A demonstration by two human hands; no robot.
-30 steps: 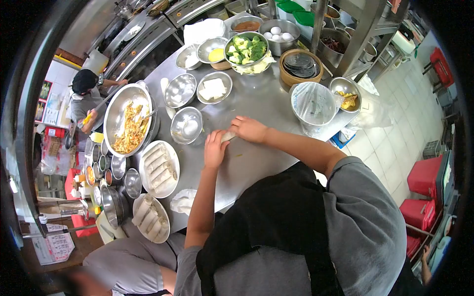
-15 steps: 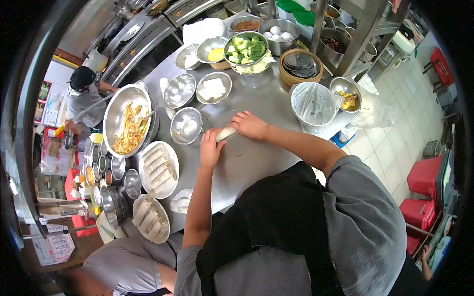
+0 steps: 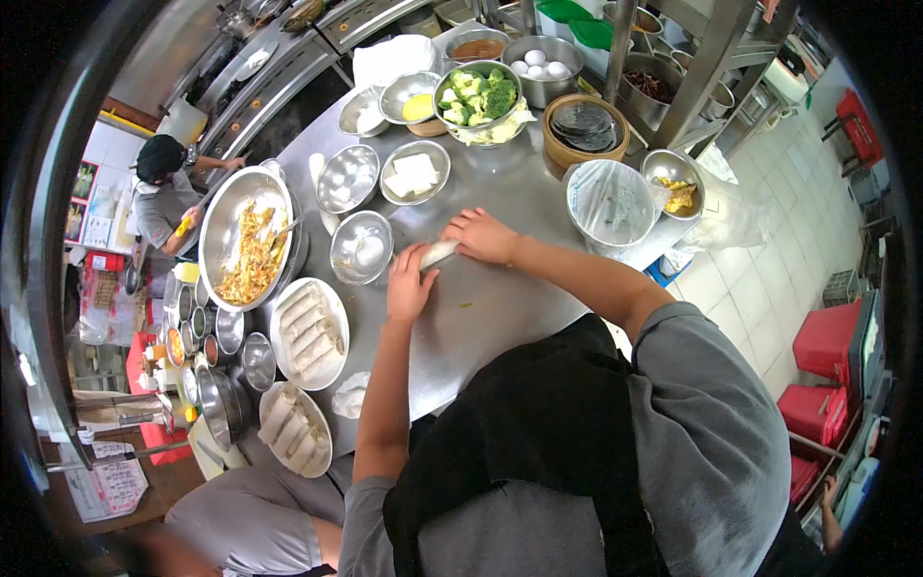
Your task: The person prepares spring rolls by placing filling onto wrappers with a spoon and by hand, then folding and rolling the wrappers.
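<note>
A pale, rolled spring roll lies on the steel table between my hands. Around its near-left end curl the fingers of my left hand. The opposite end is under the bent fingers of my right hand, which partly hide it. Finished-looking rolls of the same kind lie side by side on a white oval plate and on a second white plate, both left of my left arm. Just beyond my left hand stands a steel bowl.
At the left stands a large steel bowl of shredded filling. Farther back are bowls of broccoli, white eggs and white blocks. A bamboo steamer and a plastic-covered bowl stand right. Co-workers are at the left.
Both hands have shifted slightly away from me along with the spring roll, which now looks slimmer. The co-worker at the far left has raised and moved their arms.
</note>
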